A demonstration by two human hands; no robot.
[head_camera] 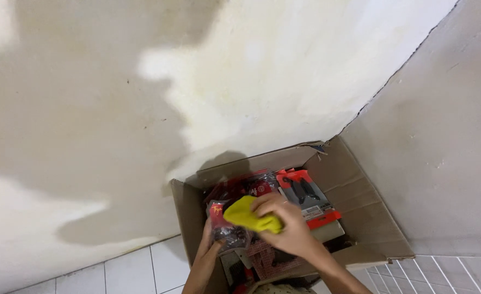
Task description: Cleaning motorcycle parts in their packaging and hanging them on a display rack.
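A yellow cloth [249,216] sits bunched in the right hand [284,223], whose fingers are clenched around it just above the middle of an open cardboard box [360,196]. It looks soft, light and floppy, so pinching a gathered fold should hold it well. The left hand [207,234] reaches down by the box's left wall against a clear packet [225,228] with a red top; whether it grips the packet I cannot tell. More packets fill the box, one red with black parts [303,190] near the back. The box stands in a wall corner [382,92] on white floor tiles [126,272].
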